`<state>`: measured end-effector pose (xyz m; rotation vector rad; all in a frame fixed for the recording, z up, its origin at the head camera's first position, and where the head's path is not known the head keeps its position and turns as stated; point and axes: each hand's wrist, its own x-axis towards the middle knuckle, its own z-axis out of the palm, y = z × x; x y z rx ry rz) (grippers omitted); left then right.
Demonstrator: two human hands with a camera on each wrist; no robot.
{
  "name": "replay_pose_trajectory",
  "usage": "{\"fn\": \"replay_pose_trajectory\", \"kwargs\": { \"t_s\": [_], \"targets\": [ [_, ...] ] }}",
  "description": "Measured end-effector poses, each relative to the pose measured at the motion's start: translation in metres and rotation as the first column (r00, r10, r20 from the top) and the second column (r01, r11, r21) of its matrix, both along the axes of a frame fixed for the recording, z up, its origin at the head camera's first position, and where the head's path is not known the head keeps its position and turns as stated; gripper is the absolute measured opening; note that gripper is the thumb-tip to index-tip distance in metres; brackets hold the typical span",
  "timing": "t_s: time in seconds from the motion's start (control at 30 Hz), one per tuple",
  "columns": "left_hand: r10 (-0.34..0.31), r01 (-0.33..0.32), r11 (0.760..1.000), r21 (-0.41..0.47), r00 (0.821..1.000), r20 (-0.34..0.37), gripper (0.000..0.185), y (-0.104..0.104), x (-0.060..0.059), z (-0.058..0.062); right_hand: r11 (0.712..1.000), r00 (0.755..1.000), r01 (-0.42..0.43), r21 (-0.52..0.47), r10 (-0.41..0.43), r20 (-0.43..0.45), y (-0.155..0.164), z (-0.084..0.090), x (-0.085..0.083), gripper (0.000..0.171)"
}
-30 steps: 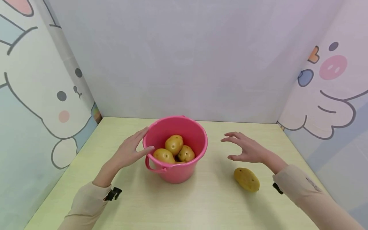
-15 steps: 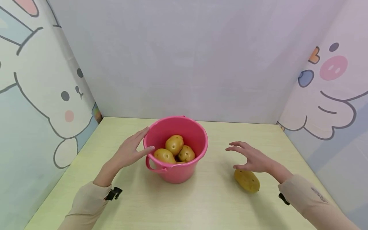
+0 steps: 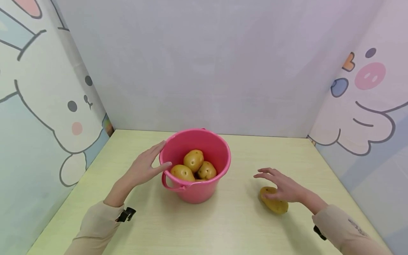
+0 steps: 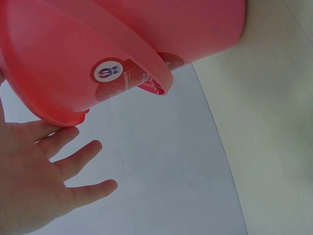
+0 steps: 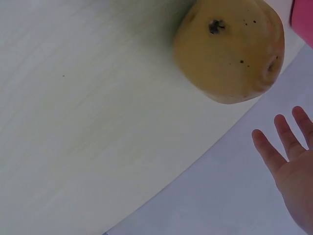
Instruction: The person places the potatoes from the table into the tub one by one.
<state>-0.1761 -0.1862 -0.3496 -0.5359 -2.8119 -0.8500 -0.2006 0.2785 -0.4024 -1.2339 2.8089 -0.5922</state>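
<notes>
A pink bucket [image 3: 197, 191] stands upright near the middle of the table, with several potatoes [image 3: 193, 161] inside. My left hand [image 3: 145, 168] is at the bucket's left rim, its fingers extended and thumb over the edge. In the left wrist view, fingertips [image 4: 68, 132] touch the rim, beside the hanging handle [image 4: 146, 63]. To the right lies a lone potato [image 3: 271, 203] on the table. Just above it hovers my right hand [image 3: 285, 187], fingers spread and thumb overlapping the potato in the head view. In the right wrist view, fingers [image 5: 269, 149] are apart from that potato [image 5: 232, 49].
The pale yellow table [image 3: 204, 233] is bounded by a plain back wall [image 3: 204, 71]. Side panels with a cartoon rabbit [image 3: 60, 92] and a cartoon pig [image 3: 366, 92] rise at left and right.
My right hand has moved down and slightly right, from beyond the lone potato to just over it. The left hand stays at the bucket's rim.
</notes>
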Motion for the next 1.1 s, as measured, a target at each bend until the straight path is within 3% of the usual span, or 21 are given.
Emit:
{"fn": "replay_pose_trajectory", "kwargs": {
  "t_s": [0.37, 0.8, 1.1],
  "targets": [
    [0.001, -0.001, 1.0, -0.003, 1.0, -0.003, 0.079, 0.0, -0.001, -0.001, 0.999, 0.999, 0.024, 0.026, -0.025, 0.045, 0.011, -0.018, 0.009, 0.062],
    [0.004, -0.004, 1.0, -0.002, 1.0, 0.002, 0.078, 0.0, -0.001, -0.001, 1.0, 0.999, 0.01, 0.02, -0.011, 0.041, 0.022, -0.03, 0.017, 0.067],
    [0.011, -0.011, 1.0, -0.001, 1.0, 0.011, 0.078, 0.001, -0.001, 0.0, 1.0, 0.995, 0.026, 0.002, -0.026, 0.092, 0.024, -0.036, 0.018, 0.071]
  ]
}}
